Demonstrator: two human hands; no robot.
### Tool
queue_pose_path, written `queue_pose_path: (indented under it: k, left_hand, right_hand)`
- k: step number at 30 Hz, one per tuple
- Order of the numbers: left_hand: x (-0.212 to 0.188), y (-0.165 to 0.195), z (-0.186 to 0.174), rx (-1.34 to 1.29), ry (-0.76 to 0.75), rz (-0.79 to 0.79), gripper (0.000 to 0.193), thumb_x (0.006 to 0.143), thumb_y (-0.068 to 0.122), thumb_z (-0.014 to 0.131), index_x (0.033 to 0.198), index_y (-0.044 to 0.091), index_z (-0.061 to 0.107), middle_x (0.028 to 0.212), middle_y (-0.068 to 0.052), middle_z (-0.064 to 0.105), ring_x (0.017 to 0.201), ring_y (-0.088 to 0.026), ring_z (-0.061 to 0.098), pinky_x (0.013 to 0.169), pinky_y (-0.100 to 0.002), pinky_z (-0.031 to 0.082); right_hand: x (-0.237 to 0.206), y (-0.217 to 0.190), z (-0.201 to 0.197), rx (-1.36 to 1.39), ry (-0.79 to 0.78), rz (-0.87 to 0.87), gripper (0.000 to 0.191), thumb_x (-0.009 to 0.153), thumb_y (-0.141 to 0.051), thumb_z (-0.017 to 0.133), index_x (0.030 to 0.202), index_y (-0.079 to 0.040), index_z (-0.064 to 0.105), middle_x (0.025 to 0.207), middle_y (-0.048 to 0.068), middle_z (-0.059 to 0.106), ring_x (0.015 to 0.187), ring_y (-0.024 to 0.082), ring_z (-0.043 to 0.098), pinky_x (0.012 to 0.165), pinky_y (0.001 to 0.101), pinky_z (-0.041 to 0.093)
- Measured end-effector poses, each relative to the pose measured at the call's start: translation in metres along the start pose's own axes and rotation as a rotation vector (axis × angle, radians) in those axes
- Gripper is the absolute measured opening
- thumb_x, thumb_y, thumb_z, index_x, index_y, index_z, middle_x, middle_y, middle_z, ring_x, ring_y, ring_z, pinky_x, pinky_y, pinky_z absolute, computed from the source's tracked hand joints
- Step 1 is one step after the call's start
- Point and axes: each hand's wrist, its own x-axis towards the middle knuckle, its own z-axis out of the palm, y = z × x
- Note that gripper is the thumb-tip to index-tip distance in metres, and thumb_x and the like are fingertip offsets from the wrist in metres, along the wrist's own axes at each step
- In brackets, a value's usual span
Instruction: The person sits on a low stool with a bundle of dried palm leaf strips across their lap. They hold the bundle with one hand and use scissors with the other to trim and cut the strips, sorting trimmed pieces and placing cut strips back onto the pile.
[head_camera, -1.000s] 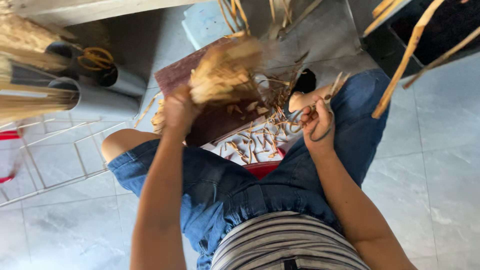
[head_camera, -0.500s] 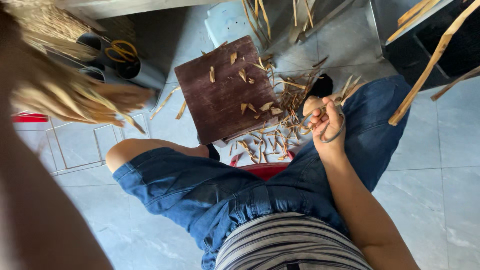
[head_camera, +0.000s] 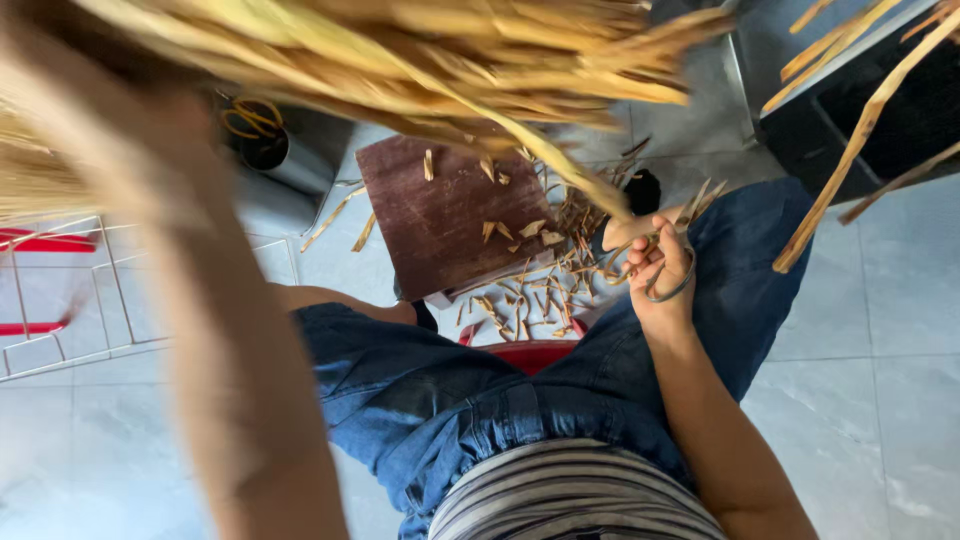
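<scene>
the big bundle of dry straw-coloured strips (head_camera: 400, 60) swept across the top of our view, long, flat and brittle-looking, blurred and close to the camera, with our left arm (head_camera: 230, 330) rising toward it; our left hand was lost in the blur, so we could not tell how it gripped. we judged the bundle could shed strips or slip if that unseen hold was loose, and its trailing ends could brush the trimmings off the board. below it lay the grey tiled floor (head_camera: 880, 330), smooth and glossy, where loose pieces could scatter out of easy reach. the dark brown board (head_camera: 440, 215), flat and matte, rested tilted beyond our blue denim knees (head_camera: 420, 390), and looked as if a knock from a knee could tip it. our right hand (head_camera: 655, 265) was closed, fingers through the handles of small metal scissors (head_camera: 665, 285), thin and hard-edged; one long strip ran down toward them, and we thought the blades might nick a finger with our eyes on the bundle. short curled offcuts (head_camera: 530, 290) littered the board and floor, light and papery.
</scene>
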Motion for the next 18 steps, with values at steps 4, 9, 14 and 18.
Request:
queue_pose_path:
  k: [4,9,14,18]
  left_hand:
    - [-0.075,-0.101,-0.054,-0.100,0.151,-0.005,0.024,0.096,0.025,0.074,0.109,0.007,0.064,0.109,-0.007,0.063,0.112,-0.020,0.060,0.115,-0.041,0.051]
    - [-0.190,-0.156,-0.121,-0.007,0.815,-0.584,0.031,0.090,0.040,0.064,0.096,0.010,0.067,0.100,-0.006,0.064,0.099,-0.023,0.062,0.088,-0.042,0.055]
    - [-0.200,-0.164,-0.131,0.014,1.052,-0.622,0.027,0.084,0.024,0.073,0.102,0.005,0.066,0.107,-0.011,0.067,0.100,-0.029,0.068,0.087,-0.045,0.058]
    - [-0.197,-0.158,-0.125,0.097,1.144,-0.704,0.036,0.084,0.027,0.074,0.113,0.007,0.066,0.110,-0.008,0.068,0.101,-0.025,0.068,0.083,-0.045,0.059]
  right_hand:
    - [0.002,-0.002,0.001,-0.022,-0.002,-0.037,0.033,0.101,-0.034,0.063,0.126,-0.013,0.062,0.086,0.004,0.062,0.074,0.016,0.058,0.067,0.0347,0.048]
    - [0.002,0.000,0.001,-0.126,0.070,-0.044,0.032,0.101,-0.034,0.062,0.124,-0.012,0.058,0.083,0.004,0.061,0.069,0.014,0.056,0.062,0.0302,0.047]
    - [-0.005,0.014,0.012,-0.716,-0.069,-0.396,0.028,0.102,-0.022,0.063,0.126,-0.009,0.059,0.086,0.000,0.062,0.069,0.009,0.056,0.062,0.0249,0.045]
    - [-0.011,0.033,0.036,-1.060,-0.335,-0.423,0.052,0.090,-0.014,0.080,0.137,-0.009,0.058,0.082,-0.001,0.052,0.067,0.013,0.048,0.057,0.0316,0.040]
